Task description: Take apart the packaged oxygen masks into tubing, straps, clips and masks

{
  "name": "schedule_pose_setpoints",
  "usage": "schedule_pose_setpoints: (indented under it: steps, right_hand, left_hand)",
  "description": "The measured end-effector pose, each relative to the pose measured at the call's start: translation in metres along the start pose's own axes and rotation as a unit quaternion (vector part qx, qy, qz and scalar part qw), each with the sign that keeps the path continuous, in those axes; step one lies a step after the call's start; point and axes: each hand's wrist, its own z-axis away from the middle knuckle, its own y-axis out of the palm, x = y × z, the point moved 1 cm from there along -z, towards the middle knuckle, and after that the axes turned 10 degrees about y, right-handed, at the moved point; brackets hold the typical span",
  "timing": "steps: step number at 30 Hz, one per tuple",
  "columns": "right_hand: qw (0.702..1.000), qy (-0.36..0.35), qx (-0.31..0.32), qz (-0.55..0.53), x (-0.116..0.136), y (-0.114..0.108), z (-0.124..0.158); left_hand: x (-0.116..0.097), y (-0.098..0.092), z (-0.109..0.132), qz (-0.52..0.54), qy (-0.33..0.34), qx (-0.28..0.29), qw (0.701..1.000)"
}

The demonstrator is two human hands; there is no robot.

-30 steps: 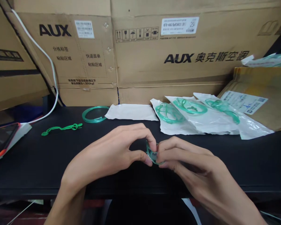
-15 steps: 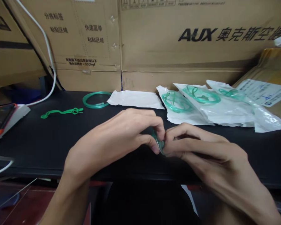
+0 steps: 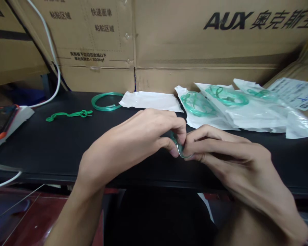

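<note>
Both hands meet above the front of the black table. My left hand point(image 3: 141, 136) pinches a small clear green plastic piece point(image 3: 180, 149) between thumb and fingers. On the other side, my right hand point(image 3: 228, 153) grips the same piece with bent fingers. A shiny edge of it shows in the gap between the hands; the fingers hide most of its shape. Behind the hands lie a coil of green tubing point(image 3: 106, 108) and a flat white packet point(image 3: 151, 101). A knotted green elastic strap point(image 3: 69, 114) rests to their left.
Several white packets point(image 3: 231, 116) with green coiled tubing overlap at the right. Cardboard boxes point(image 3: 164, 44) stand along the back of the black table point(image 3: 53, 147). At the left edge are a phone with an orange rim point(image 3: 2, 124) and a white cable point(image 3: 53, 54).
The view has tilted down slightly, so the table things sit higher in the picture. Both hands keep hold of the green plastic piece, with more of its shiny edge showing.
</note>
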Motion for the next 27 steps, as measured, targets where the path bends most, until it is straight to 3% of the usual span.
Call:
schedule_pose_setpoints:
  steps: [10,18,27]
  right_hand:
    - [1.0,-0.018,0.013,-0.003,-0.002,-0.001,0.001]
    - [0.995,0.003,-0.102,-0.005,-0.004,-0.004,0.007]
    - [0.988,0.003,-0.142,-0.053,-0.006,-0.002,0.005]
  left_hand:
    - [-0.002,-0.001,0.0,0.016,-0.014,-0.01,1.0]
    - [-0.01,-0.004,-0.005,0.038,0.0,-0.095,0.995]
    - [-0.018,-0.008,-0.006,0.097,0.03,-0.159,0.982]
